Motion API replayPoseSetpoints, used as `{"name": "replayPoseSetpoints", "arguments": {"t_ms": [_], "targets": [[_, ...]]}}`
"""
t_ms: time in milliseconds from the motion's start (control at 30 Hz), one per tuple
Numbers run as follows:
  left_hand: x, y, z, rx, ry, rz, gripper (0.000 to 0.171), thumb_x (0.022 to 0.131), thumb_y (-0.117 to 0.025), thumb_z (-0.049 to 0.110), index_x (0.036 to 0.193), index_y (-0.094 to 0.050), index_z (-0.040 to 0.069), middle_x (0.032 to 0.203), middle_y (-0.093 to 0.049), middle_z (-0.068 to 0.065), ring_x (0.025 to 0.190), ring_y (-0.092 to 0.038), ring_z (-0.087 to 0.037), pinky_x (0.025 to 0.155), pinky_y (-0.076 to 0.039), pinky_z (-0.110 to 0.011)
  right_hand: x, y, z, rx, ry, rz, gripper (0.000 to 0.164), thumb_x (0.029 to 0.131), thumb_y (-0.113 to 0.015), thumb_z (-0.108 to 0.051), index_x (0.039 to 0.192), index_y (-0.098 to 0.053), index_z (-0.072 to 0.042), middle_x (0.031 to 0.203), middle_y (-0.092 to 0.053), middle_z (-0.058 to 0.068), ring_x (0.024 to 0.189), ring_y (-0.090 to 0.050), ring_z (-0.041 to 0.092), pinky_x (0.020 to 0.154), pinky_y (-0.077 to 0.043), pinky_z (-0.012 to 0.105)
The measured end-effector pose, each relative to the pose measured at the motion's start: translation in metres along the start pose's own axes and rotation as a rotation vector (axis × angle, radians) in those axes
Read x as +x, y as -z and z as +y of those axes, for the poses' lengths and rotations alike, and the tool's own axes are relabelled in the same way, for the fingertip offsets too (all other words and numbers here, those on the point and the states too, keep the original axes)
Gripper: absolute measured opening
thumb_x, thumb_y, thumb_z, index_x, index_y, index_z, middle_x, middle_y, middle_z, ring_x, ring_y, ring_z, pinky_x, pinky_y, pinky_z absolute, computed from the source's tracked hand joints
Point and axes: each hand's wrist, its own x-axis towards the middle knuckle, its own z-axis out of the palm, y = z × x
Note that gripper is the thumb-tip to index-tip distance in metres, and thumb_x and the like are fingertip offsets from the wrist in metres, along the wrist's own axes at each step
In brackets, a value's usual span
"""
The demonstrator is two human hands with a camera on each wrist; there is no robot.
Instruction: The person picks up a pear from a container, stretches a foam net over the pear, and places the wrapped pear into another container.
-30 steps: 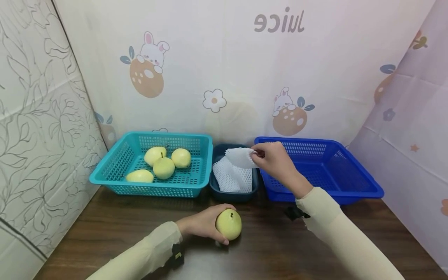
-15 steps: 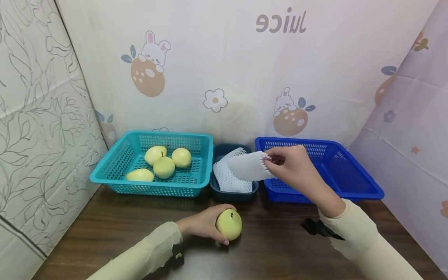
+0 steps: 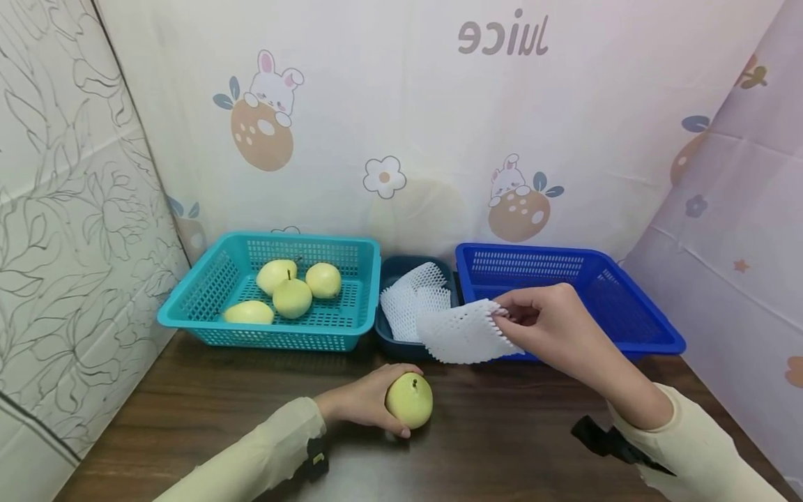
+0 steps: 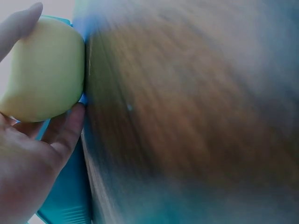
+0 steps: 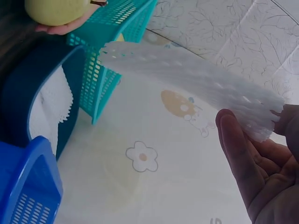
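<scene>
On the wooden table my left hand (image 3: 364,399) grips a yellow-green pear (image 3: 410,401) from its left side, stem up. In the left wrist view, thumb and fingers curl round the pear (image 4: 44,70). My right hand (image 3: 558,335) pinches one end of a white foam net sleeve (image 3: 464,333) in the air, in front of the small dark blue bin (image 3: 401,348). The sleeve (image 5: 187,74) hangs flat from thumb and fingers in the right wrist view. More white foam nets (image 3: 401,310) lie in the bin.
A teal basket (image 3: 270,337) with several pears stands at the back left. At the back right is a blue basket (image 3: 652,345), partly behind my right hand. A patterned curtain (image 3: 426,104) hangs behind them.
My right hand has drawn the foam net sleeve out of the bin, moving right and toward me. My left hand stays in place on the pear.
</scene>
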Motion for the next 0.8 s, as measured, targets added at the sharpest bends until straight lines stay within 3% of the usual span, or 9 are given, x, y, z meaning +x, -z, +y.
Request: {"name": "replayPoseSetpoints", "arguments": {"t_ms": [300,567,700,800], "targets": [[-0.001,0.000,0.003,0.061,0.038,-0.010,0.090,0.068,-0.085,0.035,0.142,-0.038,0.017,0.127,-0.046,0.005,0.112,-0.043,-0.012,0.092,-0.040,-0.034,-0.008,-0.006,0.009,-0.003,0.050,0.026,0.014,0.074,-0.074,0.006,0.079,-0.073,-0.007,0.072,-0.067,-0.005,0.059,-0.057,0.003,0.053,-0.051,0.022],[-0.004,0.004,0.011,0.020,0.086,-0.044,0.106,0.073,-0.080,0.042,0.152,-0.013,0.017,0.146,-0.032,-0.004,0.124,-0.037,-0.016,0.100,-0.035,-0.040,-0.007,-0.010,0.014,-0.009,0.025,-0.005,0.011,0.077,-0.074,0.003,0.081,-0.074,-0.007,0.074,-0.068,-0.003,0.060,-0.057,0.005,0.054,-0.051,0.022],[-0.005,0.011,0.021,-0.042,0.111,-0.014,0.092,0.086,-0.063,0.050,0.153,-0.011,0.014,0.153,-0.024,-0.006,0.135,-0.028,-0.019,0.107,-0.028,-0.043,-0.003,-0.012,0.016,-0.012,0.023,-0.005,0.010,0.078,-0.073,0.002,0.082,-0.074,-0.007,0.074,-0.068,-0.003,0.060,-0.057,0.005,0.054,-0.051,0.022],[-0.004,0.018,0.029,-0.099,0.093,0.055,0.075,0.097,-0.047,0.046,0.152,-0.013,0.008,0.154,-0.021,-0.009,0.138,-0.026,-0.023,0.109,-0.025,-0.045,0.000,-0.013,0.017,-0.001,0.020,0.005,0.009,0.078,-0.073,0.003,0.083,-0.074,-0.005,0.076,-0.069,0.001,0.060,-0.059,0.006,0.054,-0.052,0.023]]}}
